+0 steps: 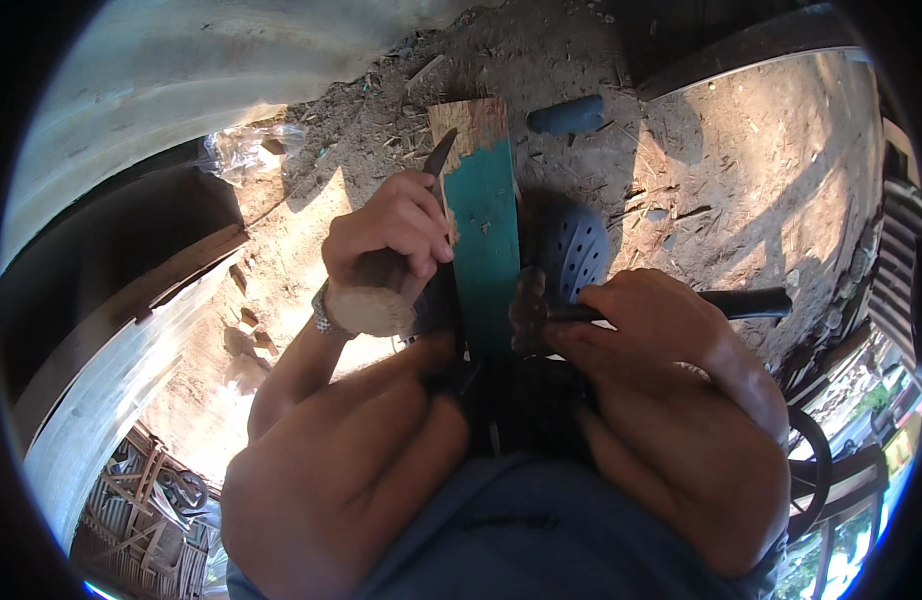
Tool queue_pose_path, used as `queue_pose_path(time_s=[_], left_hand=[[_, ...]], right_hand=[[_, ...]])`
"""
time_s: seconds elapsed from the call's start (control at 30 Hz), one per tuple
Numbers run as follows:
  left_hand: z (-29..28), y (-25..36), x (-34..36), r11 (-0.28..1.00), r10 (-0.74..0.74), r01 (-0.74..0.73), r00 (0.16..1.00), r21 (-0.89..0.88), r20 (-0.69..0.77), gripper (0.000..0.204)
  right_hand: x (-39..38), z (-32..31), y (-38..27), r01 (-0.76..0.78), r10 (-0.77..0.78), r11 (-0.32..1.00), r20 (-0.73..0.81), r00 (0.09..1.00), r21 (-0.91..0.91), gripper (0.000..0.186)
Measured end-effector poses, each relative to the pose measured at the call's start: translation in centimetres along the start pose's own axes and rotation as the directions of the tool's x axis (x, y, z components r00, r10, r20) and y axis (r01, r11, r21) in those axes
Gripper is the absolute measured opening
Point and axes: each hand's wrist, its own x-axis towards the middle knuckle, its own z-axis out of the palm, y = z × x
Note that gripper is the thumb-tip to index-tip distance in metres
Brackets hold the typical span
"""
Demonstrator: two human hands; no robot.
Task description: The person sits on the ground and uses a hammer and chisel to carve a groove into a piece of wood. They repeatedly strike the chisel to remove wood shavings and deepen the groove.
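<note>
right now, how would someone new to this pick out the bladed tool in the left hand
Find the green-painted board running up the middle. At its left edge, the left hand grips the bladed tool. Unlike the hammer in the right hand, it has a dark pointed blade and a pale, round butt end.

A makeshift workshop on bare dirt ground, with scattered wood scraps and a chipped green-painted board.
</note>
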Motion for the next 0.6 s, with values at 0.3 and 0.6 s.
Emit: queue_pose_path(time_s=[0.3,0.6], left_hand=[[-0.5,1.5,1.3,0.965,-0.16,0.189,0.974,-0.183,0.162,0.029],[-2.2,-0.5,5.5,0.976,0.094,-0.13,0.975,0.172,0.201,0.016]], right_hand=[[5.4,3.6,9.0,-0.172,0.231,0.97,-0.434,0.871,0.171,0.034],[7.0,9.6,12.7,-0.1,0.324,0.904,-0.513,0.795,0.415,0.032]])
